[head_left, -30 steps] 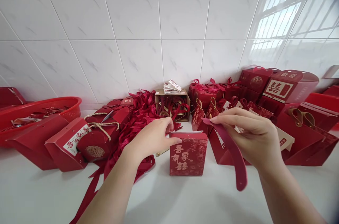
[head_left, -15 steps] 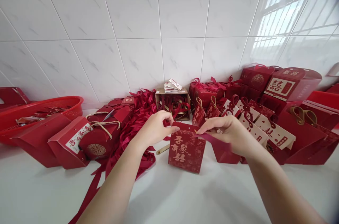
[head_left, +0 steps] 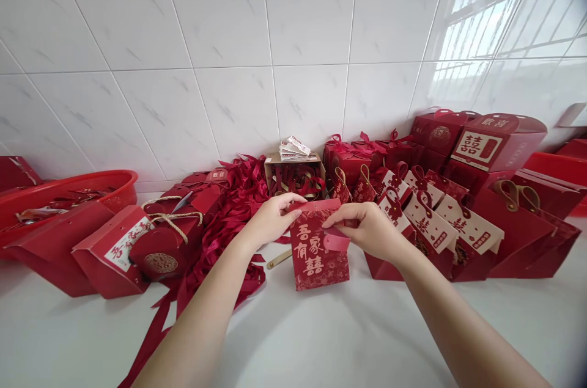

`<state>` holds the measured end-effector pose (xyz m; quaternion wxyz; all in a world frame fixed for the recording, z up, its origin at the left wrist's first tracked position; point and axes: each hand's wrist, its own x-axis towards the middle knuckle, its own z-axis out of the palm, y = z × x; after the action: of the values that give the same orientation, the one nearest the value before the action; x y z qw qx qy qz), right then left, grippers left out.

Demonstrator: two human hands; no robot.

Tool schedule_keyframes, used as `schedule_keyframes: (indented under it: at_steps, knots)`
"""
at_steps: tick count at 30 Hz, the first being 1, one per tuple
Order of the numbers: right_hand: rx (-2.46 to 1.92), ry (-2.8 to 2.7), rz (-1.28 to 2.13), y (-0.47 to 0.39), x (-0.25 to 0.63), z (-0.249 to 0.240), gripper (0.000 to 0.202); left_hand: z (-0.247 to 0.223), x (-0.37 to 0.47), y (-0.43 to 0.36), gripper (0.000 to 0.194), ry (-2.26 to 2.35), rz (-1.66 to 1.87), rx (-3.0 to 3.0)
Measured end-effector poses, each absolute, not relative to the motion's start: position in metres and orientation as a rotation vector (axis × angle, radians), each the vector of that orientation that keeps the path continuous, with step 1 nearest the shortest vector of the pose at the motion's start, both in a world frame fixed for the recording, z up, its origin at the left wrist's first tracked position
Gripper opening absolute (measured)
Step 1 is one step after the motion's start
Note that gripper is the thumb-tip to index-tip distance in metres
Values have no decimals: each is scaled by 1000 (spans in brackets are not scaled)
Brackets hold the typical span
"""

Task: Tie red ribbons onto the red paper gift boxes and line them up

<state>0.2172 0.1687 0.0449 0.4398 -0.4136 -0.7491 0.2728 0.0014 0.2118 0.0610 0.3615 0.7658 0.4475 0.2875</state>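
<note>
A red patterned box with gold characters stands upright on the white table, between my two hands. My left hand pinches its top left edge, thumb in front. My right hand pinches a short red strap against the upper right of the box's front; the strap's end with a small hole hangs below the fingers. A gold strap with a round stud lies on the table, just left of the box. Behind the box, a small carton holds red and gold straps.
Crimson ribbons are heaped left of centre, beside red boxes with rope handles. A red basin sits far left. Several finished-looking gift boxes stand at the right, with larger ones stacked behind. White tiles form the wall.
My right hand has moved left and turned, bringing the strap flat against the front of the box. The box stands straighter. The view has shifted slightly.
</note>
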Motion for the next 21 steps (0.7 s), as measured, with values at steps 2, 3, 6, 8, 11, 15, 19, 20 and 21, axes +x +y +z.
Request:
schedule_keyframes:
  at_steps: [2,3,6,8,11,15,19,20,21]
  knots:
    - [-1035,-1869,636,172,215,40,31,62,2,211,32,1143,730,1969]
    - [-1025,-1870,627,175,215,37,31,62,2,211,33,1143,725,1967]
    - [-992,-1864,629,181,213,29,31,62,1,211,38,1141,700,1974]
    - [-985,-1863,633,185,212,24,32,60,1,213,39,1139,670,1984]
    - [-985,-1869,625,188,209,20,34,55,1,219,38,1123,654,2002]
    - [-1004,-1883,583,189,202,14,35,44,2,230,39,1097,626,1981]
    - [-1011,-1901,543,192,197,7,33,37,-1,234,40,1075,527,1952]
    - [-1008,-1904,530,192,195,6,32,37,-2,234,43,1075,516,1952]
    - [-1003,-1905,514,192,195,5,31,37,-3,234,44,1077,516,1953]
